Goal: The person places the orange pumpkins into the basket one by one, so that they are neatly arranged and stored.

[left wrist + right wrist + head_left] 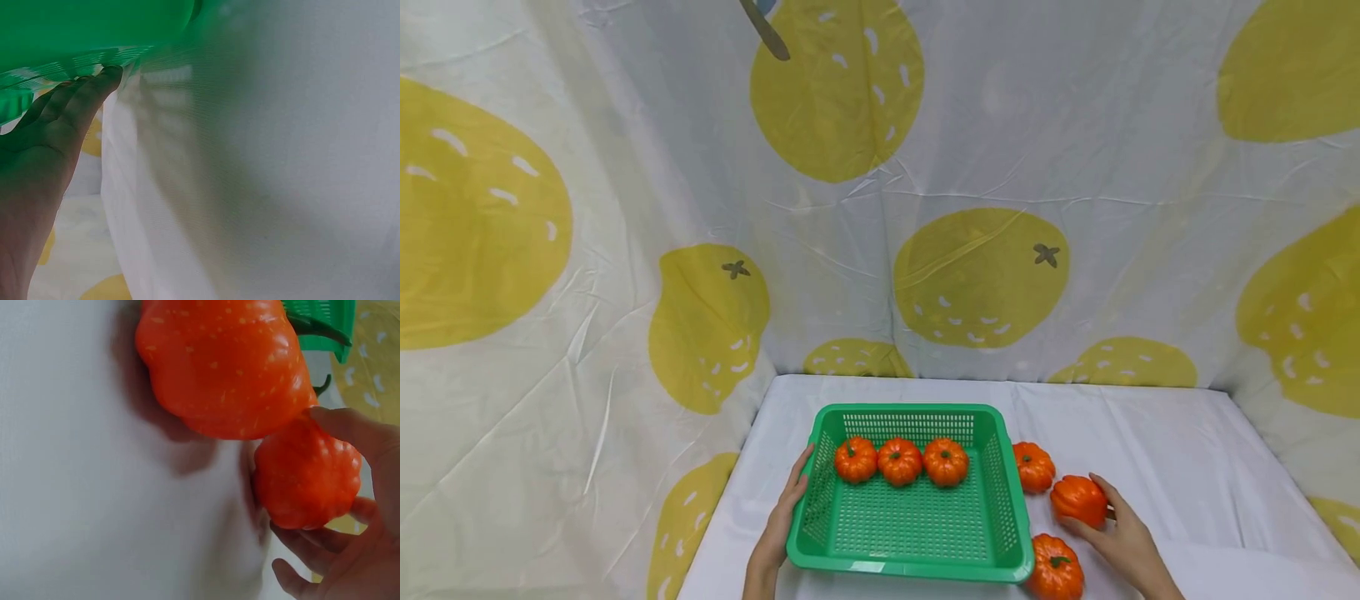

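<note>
A green plastic basket [917, 570] rests on the white cloth, with three small orange pumpkins [899, 462] in a row toward its far side. Along the basket's left side, my left hand [781, 518] lies with straight fingers [94, 94] against the mesh wall. To the right of the basket, my right hand [1122, 537] holds an orange pumpkin [1077, 502] between thumb and fingers, its stem end turned toward the palm. One pumpkin [1033, 467] sits behind the held one, and another [219, 369] lies nearer, by the basket's front right corner.
White cloth [1195, 475] covers the table and extends to the right of the hand. Fabric walls [820, 275] with yellow fruit prints rise at the back and both sides.
</note>
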`<action>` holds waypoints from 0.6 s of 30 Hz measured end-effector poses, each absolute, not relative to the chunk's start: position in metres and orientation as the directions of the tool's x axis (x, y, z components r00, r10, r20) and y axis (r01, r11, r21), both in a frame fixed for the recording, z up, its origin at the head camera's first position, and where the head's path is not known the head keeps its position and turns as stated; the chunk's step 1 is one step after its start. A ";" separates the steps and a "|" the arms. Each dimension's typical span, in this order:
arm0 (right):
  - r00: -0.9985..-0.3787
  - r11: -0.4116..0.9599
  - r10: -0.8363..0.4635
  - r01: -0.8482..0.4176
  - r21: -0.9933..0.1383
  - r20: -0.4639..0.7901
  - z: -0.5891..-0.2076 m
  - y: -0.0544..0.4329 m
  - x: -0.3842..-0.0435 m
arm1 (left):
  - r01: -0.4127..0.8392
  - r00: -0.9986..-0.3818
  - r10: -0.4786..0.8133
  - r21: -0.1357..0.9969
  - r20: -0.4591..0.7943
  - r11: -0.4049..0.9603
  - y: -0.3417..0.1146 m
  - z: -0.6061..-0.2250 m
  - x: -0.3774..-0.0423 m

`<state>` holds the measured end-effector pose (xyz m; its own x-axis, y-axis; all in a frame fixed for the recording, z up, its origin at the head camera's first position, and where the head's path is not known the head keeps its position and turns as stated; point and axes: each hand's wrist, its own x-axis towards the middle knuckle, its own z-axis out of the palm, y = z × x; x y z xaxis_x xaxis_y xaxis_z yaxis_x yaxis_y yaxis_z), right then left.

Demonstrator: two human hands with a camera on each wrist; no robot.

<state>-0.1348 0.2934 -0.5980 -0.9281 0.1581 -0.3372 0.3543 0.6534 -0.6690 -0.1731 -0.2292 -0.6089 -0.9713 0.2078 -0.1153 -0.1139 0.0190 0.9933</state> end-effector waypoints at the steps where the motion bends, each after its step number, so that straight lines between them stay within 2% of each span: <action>1: -0.930 0.654 0.157 0.349 -0.671 -0.331 -0.597 0.291 -0.135 | -0.115 -0.971 0.208 0.993 -0.117 0.019 -0.229 -0.609 -0.173; 9: -0.924 0.638 0.204 0.377 -0.672 -0.324 -0.599 0.284 -0.138 | -0.120 -0.971 0.205 0.993 -0.121 0.019 -0.229 -0.609 -0.172; 18: -0.918 0.653 0.192 0.383 -0.654 -0.346 -0.591 0.286 -0.137 | -0.121 -0.973 0.195 0.992 -0.124 0.026 -0.230 -0.609 -0.173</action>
<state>-0.1371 0.2865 -0.5911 -0.9184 0.1917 -0.3461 0.3827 0.6528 -0.6538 -0.1733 -0.2296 -0.6093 -0.9730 0.1949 -0.1237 -0.1210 0.0259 0.9923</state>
